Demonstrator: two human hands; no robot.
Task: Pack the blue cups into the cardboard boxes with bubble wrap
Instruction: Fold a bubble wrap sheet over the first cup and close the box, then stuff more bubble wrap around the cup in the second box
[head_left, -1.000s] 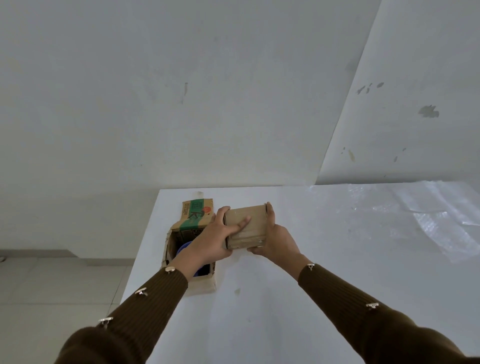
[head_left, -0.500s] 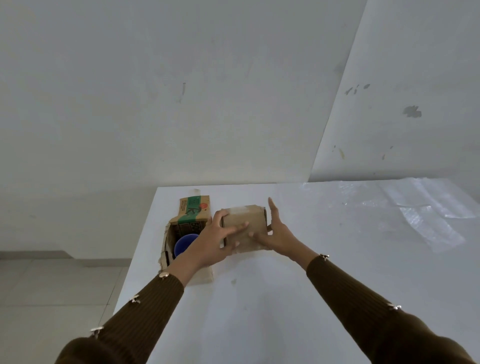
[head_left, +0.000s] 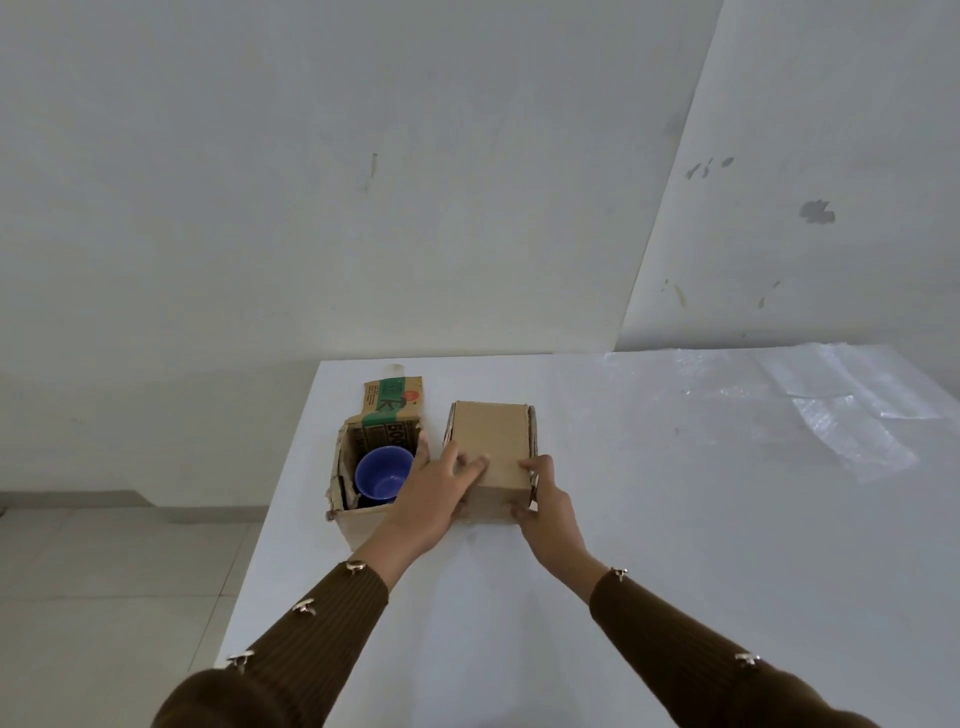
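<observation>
Both hands — left hand (head_left: 439, 491), right hand (head_left: 545, 501) — gripped the closed cardboard box (head_left: 491, 447), fingers pressed on its top and right side, at frame centre on the counter (head_left: 649, 545). Blue cup (head_left: 383, 472) sat in the open box (head_left: 363, 514) just left — likely next: fetch the bubble wrap (head_left: 841, 410), upper right.

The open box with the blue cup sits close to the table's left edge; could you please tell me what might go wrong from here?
1. The open box stands near the table edge; a nudge from the left hand could tip it off.
2. The blue cup shows no bubble wrap around it, so it may rattle.
3. The bubble wrap lies far right, needing a long reach.
</observation>
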